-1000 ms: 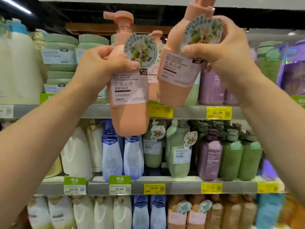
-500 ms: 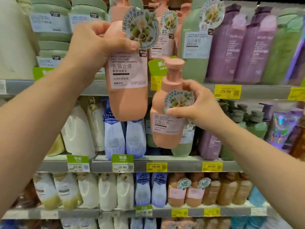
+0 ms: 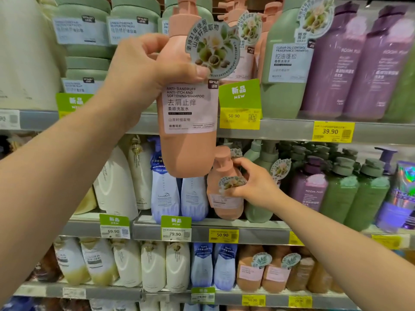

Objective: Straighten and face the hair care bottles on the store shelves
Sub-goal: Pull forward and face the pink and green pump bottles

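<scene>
Shelves (image 3: 280,129) run behind both hands, rows of bottles standing on them with labels out. Left hand (image 3: 143,70) grips a big peach bottle (image 3: 188,122) by the shoulder, holding it in the air in front of the upper shelf, label forward, probably kept clear while a slot is made. Below and to the right of it, right hand (image 3: 253,185) grasps a small peach bottle (image 3: 224,198) on the middle shelf, apparently seating it upright beside a green bottle (image 3: 258,212), face outward.

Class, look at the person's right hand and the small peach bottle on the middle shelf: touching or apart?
Touching. The head view shows the right hand with its fingers curled round the small peach bottle at its round tag.
</scene>
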`<state>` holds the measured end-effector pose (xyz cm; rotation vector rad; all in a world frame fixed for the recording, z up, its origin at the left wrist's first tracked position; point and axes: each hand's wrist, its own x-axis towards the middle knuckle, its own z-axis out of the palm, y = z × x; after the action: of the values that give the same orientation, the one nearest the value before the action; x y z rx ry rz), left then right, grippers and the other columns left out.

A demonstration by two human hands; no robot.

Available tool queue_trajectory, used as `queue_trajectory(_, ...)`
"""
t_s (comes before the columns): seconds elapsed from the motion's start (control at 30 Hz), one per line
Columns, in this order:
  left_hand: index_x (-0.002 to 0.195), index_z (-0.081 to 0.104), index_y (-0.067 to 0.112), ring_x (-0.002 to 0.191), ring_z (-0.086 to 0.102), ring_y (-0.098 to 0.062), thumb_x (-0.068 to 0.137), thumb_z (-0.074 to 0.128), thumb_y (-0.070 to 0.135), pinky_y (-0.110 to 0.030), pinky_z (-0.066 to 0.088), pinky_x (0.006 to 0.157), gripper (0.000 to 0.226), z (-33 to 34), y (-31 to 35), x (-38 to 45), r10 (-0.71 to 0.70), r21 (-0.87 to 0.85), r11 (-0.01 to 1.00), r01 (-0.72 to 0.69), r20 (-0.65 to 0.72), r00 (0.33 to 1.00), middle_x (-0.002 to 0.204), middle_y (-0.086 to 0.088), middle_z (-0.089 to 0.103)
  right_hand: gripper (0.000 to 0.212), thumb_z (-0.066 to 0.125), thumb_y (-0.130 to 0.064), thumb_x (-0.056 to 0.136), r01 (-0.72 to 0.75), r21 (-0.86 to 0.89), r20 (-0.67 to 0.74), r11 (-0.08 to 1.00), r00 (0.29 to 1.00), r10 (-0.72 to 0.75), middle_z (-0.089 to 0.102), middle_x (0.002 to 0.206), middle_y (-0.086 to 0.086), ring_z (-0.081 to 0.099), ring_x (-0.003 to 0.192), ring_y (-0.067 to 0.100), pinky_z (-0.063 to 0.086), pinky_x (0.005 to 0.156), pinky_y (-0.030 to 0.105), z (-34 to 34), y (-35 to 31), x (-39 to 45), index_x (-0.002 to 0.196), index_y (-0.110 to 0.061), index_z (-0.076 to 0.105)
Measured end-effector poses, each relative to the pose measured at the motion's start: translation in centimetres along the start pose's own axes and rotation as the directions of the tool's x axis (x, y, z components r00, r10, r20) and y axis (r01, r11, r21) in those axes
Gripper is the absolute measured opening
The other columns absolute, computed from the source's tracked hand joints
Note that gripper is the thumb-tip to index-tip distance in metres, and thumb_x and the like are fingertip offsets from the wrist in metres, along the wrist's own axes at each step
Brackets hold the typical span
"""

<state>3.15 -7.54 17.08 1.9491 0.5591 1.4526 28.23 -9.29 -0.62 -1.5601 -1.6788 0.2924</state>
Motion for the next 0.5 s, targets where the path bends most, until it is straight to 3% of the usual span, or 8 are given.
queue_trajectory(0.17,0.114,0.067,0.009,0.091,0.073,-0.023,0.064,0.088,0.018,-0.042,0.061,0.077,0.055,0.6,-0.1,0.6,0.007,0.004,1.0,-0.007,-0.014,1.0,0.106,-0.008,0.074,0.073,0.092,-0.038,0.062,-0.11,-0.024,-0.017,0.994,0.994,0.11,0.069,0.112,-0.006,0.064,0.102,0.014,0.053,0.084,0.034,-0.9,0.5,1.1,0.125,-0.021,0.06)
queue_trajectory(0.27,0.115,0.066,0.008,0.09,0.074,-0.021,0.066,0.087,0.017,-0.036,0.061,0.073,0.054,1.1,0.4,1.3,0.046,0.008,0.999,-0.045,-0.022,0.999,0.106,-0.007,0.074,0.072,0.09,-0.041,0.066,-0.141,-0.055,0.017,0.989,0.99,0.142,0.066,0.113,-0.004,0.062,0.101,0.016,0.047,0.074,0.029,-1.5,0.7,1.5,0.127,-0.018,0.058)
queue_trajectory(0.37,0.117,0.065,0.007,0.09,0.074,-0.02,0.068,0.087,0.019,-0.03,0.059,0.069,0.056,1.6,1.7,2.3,0.093,0.01,0.996,-0.092,-0.02,0.995,0.107,-0.007,0.074,0.07,0.088,-0.039,0.072,-0.155,-0.093,0.049,0.984,0.986,0.16,0.066,0.113,-0.005,0.062,0.101,0.015,0.048,0.075,0.026,-1.9,0.8,1.9,0.132,-0.02,0.056)
queue_trajectory(0.5,0.12,0.062,0.004,0.09,0.074,-0.018,0.069,0.087,0.021,-0.03,0.059,0.07,0.06,2.3,4.4,4.4,0.192,0.023,0.981,-0.191,-0.045,0.98,0.107,-0.007,0.073,0.064,0.085,-0.034,0.078,-0.199,-0.098,0.066,0.975,0.976,0.206,0.067,0.107,-0.005,0.061,0.065,0.007,0.048,0.047,0.016,-2.2,1.1,2.1,0.131,-0.018,0.053)
